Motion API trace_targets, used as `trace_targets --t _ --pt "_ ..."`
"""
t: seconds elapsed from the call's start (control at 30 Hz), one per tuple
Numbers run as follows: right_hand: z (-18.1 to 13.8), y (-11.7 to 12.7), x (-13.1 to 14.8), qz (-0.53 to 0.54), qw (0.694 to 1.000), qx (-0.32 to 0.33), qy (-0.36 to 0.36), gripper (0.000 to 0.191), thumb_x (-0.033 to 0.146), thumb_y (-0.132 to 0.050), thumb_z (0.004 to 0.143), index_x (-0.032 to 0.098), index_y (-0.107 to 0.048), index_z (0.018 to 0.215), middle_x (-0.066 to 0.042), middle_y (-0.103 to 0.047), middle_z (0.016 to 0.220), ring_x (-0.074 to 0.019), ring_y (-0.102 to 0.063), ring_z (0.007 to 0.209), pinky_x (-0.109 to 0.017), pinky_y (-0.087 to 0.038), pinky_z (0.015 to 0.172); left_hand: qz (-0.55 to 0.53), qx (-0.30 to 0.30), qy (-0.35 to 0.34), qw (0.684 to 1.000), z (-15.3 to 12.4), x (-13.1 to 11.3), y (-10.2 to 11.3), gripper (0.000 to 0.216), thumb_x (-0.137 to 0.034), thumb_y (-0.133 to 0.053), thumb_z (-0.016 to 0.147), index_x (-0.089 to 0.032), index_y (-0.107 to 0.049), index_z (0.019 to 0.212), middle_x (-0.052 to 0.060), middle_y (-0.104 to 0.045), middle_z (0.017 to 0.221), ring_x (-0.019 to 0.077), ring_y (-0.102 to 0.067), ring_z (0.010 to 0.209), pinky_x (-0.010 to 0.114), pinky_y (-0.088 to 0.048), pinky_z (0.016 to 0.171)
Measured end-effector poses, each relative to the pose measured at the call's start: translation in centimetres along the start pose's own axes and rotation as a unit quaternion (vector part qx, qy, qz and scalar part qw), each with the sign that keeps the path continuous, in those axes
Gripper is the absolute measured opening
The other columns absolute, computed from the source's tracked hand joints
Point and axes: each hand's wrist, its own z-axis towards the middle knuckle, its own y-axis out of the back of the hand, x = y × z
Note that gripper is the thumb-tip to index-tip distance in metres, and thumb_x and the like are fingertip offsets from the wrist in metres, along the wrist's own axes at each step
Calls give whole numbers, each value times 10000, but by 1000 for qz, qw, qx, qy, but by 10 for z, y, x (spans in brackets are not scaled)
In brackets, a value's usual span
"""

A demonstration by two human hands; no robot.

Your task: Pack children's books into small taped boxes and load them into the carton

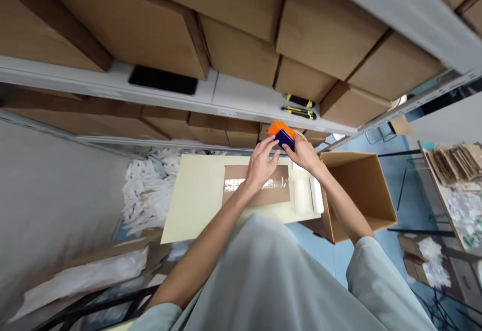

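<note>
- A pile of white bags [145, 195] lies off the table's [196, 205] left edge.
- A flat brown parcel [271, 198] sits mid-table. One strip of clear tape already crosses it, so the taping looks partly done.
- The left hand [261, 168] lies spread, pressing the parcel's far edge.
- The right hand [307, 155] is wrapped around the tape dispenser [283, 135] at the table's far edge.
- The open box [361, 190] beside the right edge shows only bare cardboard inside.

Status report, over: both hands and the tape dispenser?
Right hand grips orange tape dispenser. Left hand open on flat brown package. Nothing in the way; open carton at right.
</note>
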Motion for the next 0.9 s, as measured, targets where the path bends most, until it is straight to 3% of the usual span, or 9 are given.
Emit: trace_targets --t 0.17,0.3,0.47,0.57,0.67,0.77,0.9 --pt "73 29 55 18 991 -41 124 391 302 -465 1099 74 -538 1408 -256 -802 1231 -412 -781 1143 -531 -616 1029 11 -93 41 995 69 7 41 165 -227 -689 1034 -236 -844 1092 121 -704 1613 293 -789 1335 417 -604 1188" --pt "133 40 86 -15 989 -44 144 368 247 -469 1075 94 -562 1397 -257 -794 1299 -409 -751 1248 -555 -575 1128 30 -105 109 988 112 18 66 172 -132 -721 958 -229 -855 1004 129 -747 1545 315 -824 1257 422 -628 1140" --pt "180 36 108 -52 994 -7 100 439 211 -535 1047 63 -606 1454 -254 -777 1399 -369 -726 1356 -502 -511 1243 5 -84 125 989 113 17 76 306 -80 -598 975 -231 -863 950 72 -804 1455 271 -852 1169 402 -645 1108" --pt "189 26 105 -41 994 -40 89 526 155 -496 1029 2 -573 1526 -297 -711 1499 -378 -661 1448 -533 -452 1303 -22 -70 121 990 85 24 81 355 -93 -549 987 -248 -866 952 39 -847 1368 248 -838 1205 383 -634 1130" --pt "171 -1 80 21 979 -158 124 592 186 -473 1040 22 -522 1606 -297 -620 1613 -402 -566 1528 -614 -412 1333 -42 -63 141 987 32 48 87 342 -148 -546 1005 -238 -867 1083 58 -842 1380 245 -834 1206 394 -629 1151" --pt "112 -56 35 119 952 -245 142 594 275 -423 1093 139 -491 1667 -227 -555 1700 -379 -492 1606 -655 -369 1371 -36 -76 194 977 -43 83 93 350 -212 -556 1023 -214 -832 1238 96 -821 1422 262 -788 1321 434 -591 1224" --pt "-9 -149 -13 219 949 -223 35 587 404 -360 1155 185 -471 1687 -203 -506 1762 -339 -447 1672 -623 -372 1392 21 -91 348 933 -136 116 92 472 -245 -582 1001 -144 -718 1441 197 -770 1474 300 -764 1364 470 -586 1233"
